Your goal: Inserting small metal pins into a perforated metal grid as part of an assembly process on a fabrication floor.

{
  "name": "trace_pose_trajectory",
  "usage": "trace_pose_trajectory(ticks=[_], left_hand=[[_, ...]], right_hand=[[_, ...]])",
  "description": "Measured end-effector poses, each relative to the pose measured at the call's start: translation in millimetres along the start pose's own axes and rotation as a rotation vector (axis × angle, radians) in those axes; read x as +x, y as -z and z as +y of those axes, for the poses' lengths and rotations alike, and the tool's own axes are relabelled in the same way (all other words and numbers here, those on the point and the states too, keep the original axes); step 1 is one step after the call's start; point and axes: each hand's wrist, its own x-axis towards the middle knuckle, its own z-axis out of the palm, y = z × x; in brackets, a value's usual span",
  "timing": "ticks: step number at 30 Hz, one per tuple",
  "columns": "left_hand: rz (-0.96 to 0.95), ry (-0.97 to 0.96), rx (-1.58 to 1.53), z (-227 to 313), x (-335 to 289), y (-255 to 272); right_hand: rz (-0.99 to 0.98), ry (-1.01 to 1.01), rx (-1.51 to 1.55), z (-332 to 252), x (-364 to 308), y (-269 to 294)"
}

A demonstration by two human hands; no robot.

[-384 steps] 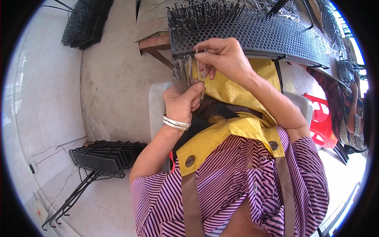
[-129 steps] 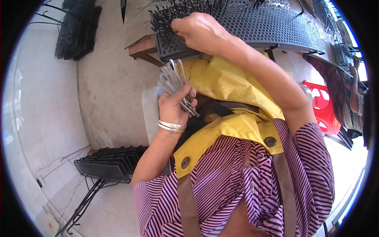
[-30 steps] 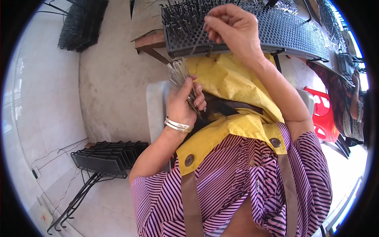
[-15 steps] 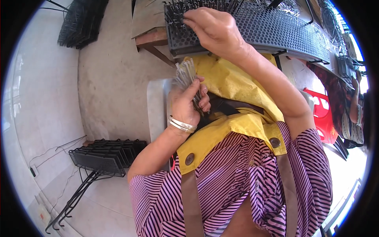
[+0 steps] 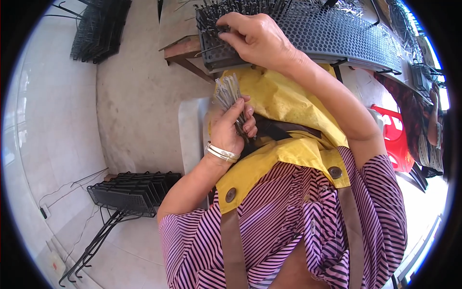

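My left hand (image 5: 231, 120) is closed around a bundle of thin grey metal rods (image 5: 227, 89), whose looped or flattened ends stick up past the thumb. Over the left end of a black perforated metal tray (image 5: 332, 36) is my right hand (image 5: 257, 38). Its thumb and forefinger are apart, and I see nothing held between them. Many dark thin rods (image 5: 211, 19) stand upright in the tray's holes beside those fingertips. One thin rod (image 5: 209, 49) slants out over the tray's left edge, below the thumb. A yellow apron (image 5: 279, 98) covers my lap.
The tray lies along a wooden table (image 5: 185, 48). Stacked black mesh racks (image 5: 134, 192) with long hooked legs stand on the floor at lower left; more racks (image 5: 101, 31) are at upper left. A red plastic chair (image 5: 397, 139) and another person's arm (image 5: 434, 115) are at right.
My right thumb and forefinger, close together before, have parted, and the hand has shifted slightly left and down. The slanting rod now shows at the tray's left edge. My left hand keeps its bundle.
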Motion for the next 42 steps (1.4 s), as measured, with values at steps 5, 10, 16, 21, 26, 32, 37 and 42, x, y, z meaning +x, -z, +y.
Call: trace_pose_trajectory(ticks=[5, 10, 16, 21, 26, 32, 37, 42], left_hand=[[-0.001, -0.002, -0.002, -1.3, 1.0, 1.0], [-0.01, 0.012, -0.03, -0.5, 1.9, 2.3], [-0.008, 0.029, -0.049, 0.1, 1.7, 1.9], [-0.009, 0.018, -0.041, -0.5, 2.2, 2.0], [-0.01, 0.022, -0.051, -1.5, 2.6, 3.2], [-0.009, 0.028, -0.044, -1.9, 1.1, 2.4], [0.016, 0.031, -0.047, -1.4, 1.3, 1.5], [-0.013, 0.026, -0.066, -1.8, 1.6, 3.9]], right_hand=[[-0.044, 0.258, 0.006, -18.5, 3.5, -2.7], [-0.31, 0.219, -0.308, -32.3, 2.3, -25.1], [-0.245, 0.228, -0.323, -33.6, 6.1, -25.6], [0.006, 0.108, -0.087, -27.8, 15.1, -16.1], [0.07, -0.002, 0.046, -11.4, 15.8, -9.5], [0.03, 0.079, -0.011, -9.5, 14.7, -12.1], [0.037, 0.116, 0.01, -5.1, 15.3, -15.9], [0.124, 0.17, 0.043, -13.6, 33.1, 1.3]])
